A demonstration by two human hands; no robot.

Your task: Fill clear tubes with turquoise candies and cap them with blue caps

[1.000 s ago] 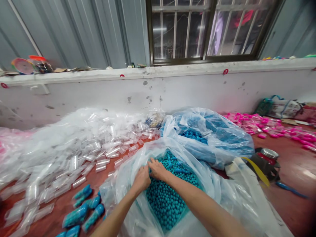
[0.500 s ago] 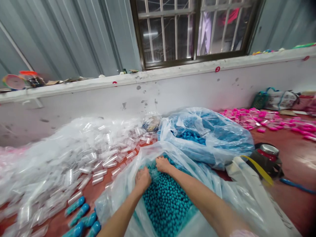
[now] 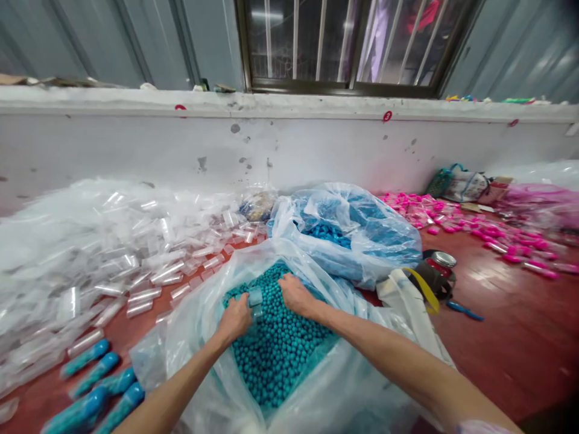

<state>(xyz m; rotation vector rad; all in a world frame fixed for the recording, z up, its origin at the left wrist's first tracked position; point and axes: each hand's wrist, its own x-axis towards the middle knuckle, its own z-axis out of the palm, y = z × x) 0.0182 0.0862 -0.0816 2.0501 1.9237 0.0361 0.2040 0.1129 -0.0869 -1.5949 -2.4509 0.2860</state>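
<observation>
A translucent plastic bag (image 3: 199, 325) stands wide at the mouth, full of small round teal beads (image 3: 275, 355). Over the left side of the beads, my left hand (image 3: 235, 316) is closed around a short clear plastic tube (image 3: 256, 298). My right hand (image 3: 295, 294) is at the far part of the heap, its fingers curled down against the beads. Whatever lies inside those fingers is hidden. Several bead-filled tubes with blue caps (image 3: 97, 371) lie on the red floor at the lower left.
Loose clear tubes (image 3: 145, 295) cover the floor to the left. Behind my bag stands another bag (image 3: 384, 241) of blue pieces. Pink caps (image 3: 452, 220) are scattered at the right, with a dark container with a silver lid (image 3: 443, 260) nearer. A white wall (image 3: 316, 144) runs behind.
My hands have moved apart, the left one drawing left and the clear tube now showing in it. My right hand stays over the beads. The view has shifted and levelled.
</observation>
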